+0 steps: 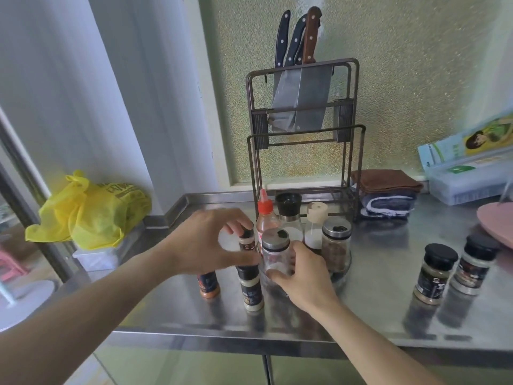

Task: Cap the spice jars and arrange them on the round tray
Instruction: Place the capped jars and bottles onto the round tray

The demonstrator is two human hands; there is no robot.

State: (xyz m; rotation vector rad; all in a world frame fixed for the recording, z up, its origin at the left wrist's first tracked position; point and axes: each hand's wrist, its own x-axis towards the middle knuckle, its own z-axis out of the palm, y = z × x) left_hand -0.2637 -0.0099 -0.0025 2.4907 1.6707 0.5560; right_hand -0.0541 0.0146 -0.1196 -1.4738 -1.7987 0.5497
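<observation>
My left hand grips a small black-capped spice jar just left of the round clear tray. My right hand holds a glass jar with a metal shaker lid at the tray's front. On the tray behind stand a red-capped sauce bottle, a black-topped grinder, a beige-capped shaker and another metal-lidded glass jar. An orange spice jar and a black-capped jar stand on the counter under my left hand. Two more black-capped jars stand at the right.
A metal knife rack with cleavers stands behind the tray. Folded towels lie to its right, with a clear plastic box and a pink plate further right. A yellow bag sits at the left. The steel counter edge runs across the front.
</observation>
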